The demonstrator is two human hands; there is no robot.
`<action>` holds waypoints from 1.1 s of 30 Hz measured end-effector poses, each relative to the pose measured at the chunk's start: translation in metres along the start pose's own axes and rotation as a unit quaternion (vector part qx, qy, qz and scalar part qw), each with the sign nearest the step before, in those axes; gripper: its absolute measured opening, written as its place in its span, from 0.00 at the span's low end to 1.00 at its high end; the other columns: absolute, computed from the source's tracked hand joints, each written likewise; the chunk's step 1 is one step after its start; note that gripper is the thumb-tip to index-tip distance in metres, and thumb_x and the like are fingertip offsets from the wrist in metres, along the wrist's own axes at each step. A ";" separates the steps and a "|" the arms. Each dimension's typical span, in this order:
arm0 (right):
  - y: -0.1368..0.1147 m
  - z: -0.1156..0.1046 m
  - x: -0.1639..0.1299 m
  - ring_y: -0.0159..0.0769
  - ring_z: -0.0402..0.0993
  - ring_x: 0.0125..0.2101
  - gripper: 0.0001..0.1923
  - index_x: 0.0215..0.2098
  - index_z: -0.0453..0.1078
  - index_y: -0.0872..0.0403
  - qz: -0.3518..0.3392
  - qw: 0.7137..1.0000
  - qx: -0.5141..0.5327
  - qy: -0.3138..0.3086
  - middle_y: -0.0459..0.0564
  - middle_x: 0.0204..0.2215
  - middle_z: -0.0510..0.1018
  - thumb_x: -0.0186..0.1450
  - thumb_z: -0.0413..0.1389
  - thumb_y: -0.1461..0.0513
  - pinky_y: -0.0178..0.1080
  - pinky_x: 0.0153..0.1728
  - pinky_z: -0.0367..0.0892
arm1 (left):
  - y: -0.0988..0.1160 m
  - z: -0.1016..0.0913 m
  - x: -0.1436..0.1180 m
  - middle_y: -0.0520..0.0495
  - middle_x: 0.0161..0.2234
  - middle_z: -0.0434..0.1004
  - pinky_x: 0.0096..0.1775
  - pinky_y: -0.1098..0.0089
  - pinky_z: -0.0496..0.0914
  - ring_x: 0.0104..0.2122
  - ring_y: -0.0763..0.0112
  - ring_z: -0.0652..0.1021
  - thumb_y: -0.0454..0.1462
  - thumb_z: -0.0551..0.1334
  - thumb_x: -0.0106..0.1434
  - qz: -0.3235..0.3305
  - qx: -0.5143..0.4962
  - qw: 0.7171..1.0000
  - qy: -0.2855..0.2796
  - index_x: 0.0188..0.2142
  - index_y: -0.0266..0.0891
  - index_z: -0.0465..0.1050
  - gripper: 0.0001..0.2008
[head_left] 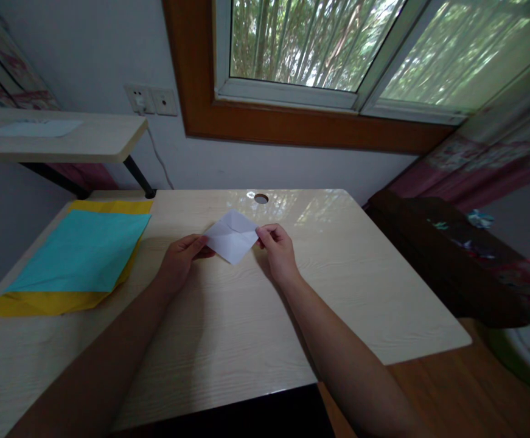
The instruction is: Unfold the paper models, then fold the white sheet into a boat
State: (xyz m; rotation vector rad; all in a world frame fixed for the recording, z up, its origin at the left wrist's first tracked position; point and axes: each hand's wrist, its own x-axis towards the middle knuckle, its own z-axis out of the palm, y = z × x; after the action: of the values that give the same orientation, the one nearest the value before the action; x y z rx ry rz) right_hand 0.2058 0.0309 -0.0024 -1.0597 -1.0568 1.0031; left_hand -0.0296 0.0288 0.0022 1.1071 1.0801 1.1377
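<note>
A folded piece of white paper point(232, 237), diamond-shaped with visible creases, is held up just above the pale wooden desk point(246, 328). My left hand point(181, 258) pinches its left corner between thumb and fingers. At the right corner, my right hand point(277, 249) grips the paper the same way, thumb on top. The lower point of the diamond faces me. Both forearms reach in from the bottom of the view.
On the desk's left lie a turquoise sheet point(82, 249) and a yellow sheet point(41, 304) under it. A raised shelf point(109, 137) stands at the back left. A round cable hole point(261, 199) is near the back edge. Dark furniture point(447, 261) stands at the right.
</note>
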 end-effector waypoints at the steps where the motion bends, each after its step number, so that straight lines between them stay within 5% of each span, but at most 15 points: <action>1: 0.000 0.000 0.000 0.32 0.66 0.25 0.15 0.32 0.71 0.51 0.006 1.000 0.001 -0.005 0.42 0.23 0.72 0.61 0.65 0.50 0.36 0.30 0.62 | 0.000 0.000 0.000 0.44 0.34 0.83 0.46 0.59 0.77 0.36 0.62 0.82 0.54 0.70 0.56 0.000 0.000 1.000 0.003 0.34 0.37 0.80 0.22; 17: 0.003 0.002 -0.010 0.39 0.76 0.36 0.15 0.35 0.81 0.51 0.090 0.982 0.010 -0.164 0.49 0.36 0.83 0.57 0.69 0.49 0.41 0.42 0.69 | -0.001 0.000 -0.003 0.45 0.34 0.83 0.44 0.59 0.79 0.35 0.62 0.82 0.53 0.72 0.55 0.014 0.021 0.999 -0.024 0.34 0.38 0.80 0.21; 23: -0.007 0.003 -0.012 0.38 0.76 0.36 0.14 0.36 0.82 0.51 0.063 0.973 -0.042 -0.216 0.49 0.35 0.83 0.59 0.68 0.50 0.40 0.40 0.69 | 0.000 0.001 -0.003 0.44 0.37 0.85 0.43 0.60 0.78 0.35 0.61 0.82 0.52 0.73 0.53 0.012 0.055 0.997 -0.046 0.39 0.39 0.83 0.21; 33: -0.008 0.005 -0.012 0.42 0.78 0.37 0.10 0.33 0.82 0.49 0.010 0.968 -0.029 -0.250 0.50 0.36 0.83 0.57 0.69 0.52 0.44 0.44 0.70 | 0.002 -0.002 -0.004 0.42 0.33 0.85 0.39 0.62 0.74 0.34 0.56 0.82 0.49 0.70 0.55 0.081 0.222 0.964 -0.125 0.33 0.39 0.84 0.16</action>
State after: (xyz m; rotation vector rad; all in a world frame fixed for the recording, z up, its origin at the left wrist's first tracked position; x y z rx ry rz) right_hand 0.1998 0.0182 0.0046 -0.8823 -1.4904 1.3010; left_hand -0.0321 0.0248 0.0038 1.6703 1.0837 0.8665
